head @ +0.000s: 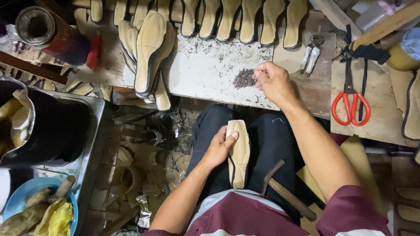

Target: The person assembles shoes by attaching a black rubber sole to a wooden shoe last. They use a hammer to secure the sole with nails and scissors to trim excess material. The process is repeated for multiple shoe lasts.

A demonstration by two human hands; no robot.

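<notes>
Left hand grips a tan shoe sole, thumb pressed across its top, holding it on the lap. Right hand reaches out to the white board, fingers pinched narrow at a small pile of dark tacks (whether it has 1 yet, I cannot tell). A hammer lies across the right thigh.

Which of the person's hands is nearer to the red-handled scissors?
The right hand, at the pile of small tacks on the white board, left of the red-handled scissors. The left hand holds a shoe sole on the lap, farther away.
</notes>
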